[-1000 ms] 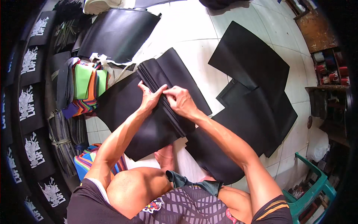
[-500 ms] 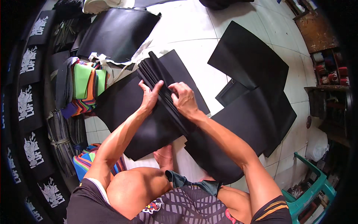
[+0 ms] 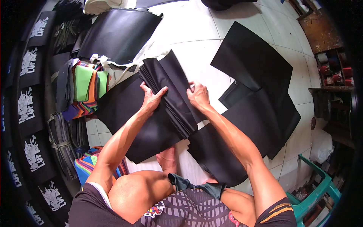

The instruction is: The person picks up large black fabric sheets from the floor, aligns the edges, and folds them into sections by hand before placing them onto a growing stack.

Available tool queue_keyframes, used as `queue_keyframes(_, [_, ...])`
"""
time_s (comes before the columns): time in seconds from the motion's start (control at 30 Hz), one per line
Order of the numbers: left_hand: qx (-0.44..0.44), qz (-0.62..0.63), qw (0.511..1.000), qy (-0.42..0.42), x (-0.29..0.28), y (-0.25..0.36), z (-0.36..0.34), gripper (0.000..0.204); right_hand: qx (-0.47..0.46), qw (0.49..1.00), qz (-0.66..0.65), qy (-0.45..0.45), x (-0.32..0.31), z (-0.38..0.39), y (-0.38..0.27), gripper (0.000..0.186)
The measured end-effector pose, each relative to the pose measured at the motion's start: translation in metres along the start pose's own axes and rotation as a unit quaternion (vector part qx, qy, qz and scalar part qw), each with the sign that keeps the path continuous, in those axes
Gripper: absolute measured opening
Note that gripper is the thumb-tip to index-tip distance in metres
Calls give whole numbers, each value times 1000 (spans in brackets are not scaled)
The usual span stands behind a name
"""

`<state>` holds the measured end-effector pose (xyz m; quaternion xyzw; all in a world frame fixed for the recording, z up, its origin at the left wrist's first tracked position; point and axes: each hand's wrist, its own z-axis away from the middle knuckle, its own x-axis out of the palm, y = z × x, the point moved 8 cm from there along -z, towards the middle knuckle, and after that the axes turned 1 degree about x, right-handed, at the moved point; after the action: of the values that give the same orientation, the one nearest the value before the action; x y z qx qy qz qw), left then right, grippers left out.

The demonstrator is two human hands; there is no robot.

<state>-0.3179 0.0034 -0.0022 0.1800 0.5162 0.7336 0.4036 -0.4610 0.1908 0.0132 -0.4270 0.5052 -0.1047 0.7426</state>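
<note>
My left hand (image 3: pixel 153 99) clasps the folded black bundle (image 3: pixel 172 109), thumb laid over its top and fingers round its left side. My right hand (image 3: pixel 199 96) has its fingertips bent in at the right edge of the black flap (image 3: pixel 173 72), seemingly pinching it. I judge I'm at the step of laying one more fold; the next move calls for a steady left clasp while my right squares that edge along the layers. The bundle lies in front of me, its long axis slanting from far left to near right, the flap running alongside on its right. Under and left of it spreads a broad black sheet (image 3: pixel 121 96); to the right, black panels (image 3: pixel 257 117) overlap on the tiled floor (image 3: pixel 204 49).
</note>
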Motion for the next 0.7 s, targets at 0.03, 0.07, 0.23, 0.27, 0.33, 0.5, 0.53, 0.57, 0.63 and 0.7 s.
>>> queue_keyframes(0.03, [-1, -3, 1000, 1, -2, 2, 3, 106, 30, 992, -86, -93, 14, 4, -6, 33])
queue_keyframes(0.07, [-16, 11, 1000, -9, 9, 11, 8, 105, -49, 994, -80, -54, 7, 12, -19, 28])
queue_keyframes(0.23, [-32, 45, 998, -12, -1, 4, 7, 101, -165, 983, -22, -77, 21, 50, -77, 28])
queue_keyframes(0.27, [-4, -22, 1000, 17, -7, 10, 5, 99, -191, 976, 22, -97, 24, 55, -82, 49])
queue_keyframes(0.33, [25, -89, 994, 50, -13, 19, 4, 97, -151, 986, -3, -69, 14, 59, -80, 68])
queue_keyframes(0.5, [133, 72, 985, -83, 29, 113, 27, 82, 80, 981, -36, -174, -18, 20, 3, 113])
queue_keyframes(0.53, [135, 72, 985, -73, 18, 109, 29, 82, 103, 976, -45, -187, -23, 12, 25, 108])
queue_keyframes(0.57, [165, -29, 984, -56, 1, 99, 30, 72, 124, 970, -54, -201, -24, 6, 42, 102])
queue_keyframes(0.63, [160, -202, 966, 25, -41, 73, 50, 54, -7, 997, 59, -46, -45, 14, 29, 91])
queue_keyframes(0.7, [199, -381, 901, 60, -71, 42, 115, 59, -124, 983, 98, 96, -65, 32, 3, 85])
